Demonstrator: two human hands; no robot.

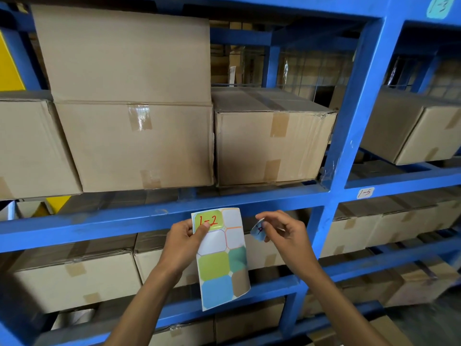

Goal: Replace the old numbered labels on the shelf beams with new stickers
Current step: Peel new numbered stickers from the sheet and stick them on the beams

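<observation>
My left hand grips a sticker sheet by its upper left corner, thumb on a yellow-green sticker marked "1-2" in red. The sheet holds green, teal, blue and brown stickers lower down, with several peeled blank spots. My right hand pinches a small curled bluish sticker with red writing, just right of the sheet. Both hands are in front of the blue shelf beam, which shows no label where the hands are.
Blue metal racking holds taped cardboard boxes on every level. A white label "1-5" sits on the right bay's beam, and a teal label "1-3" at the top right. A blue upright separates the bays.
</observation>
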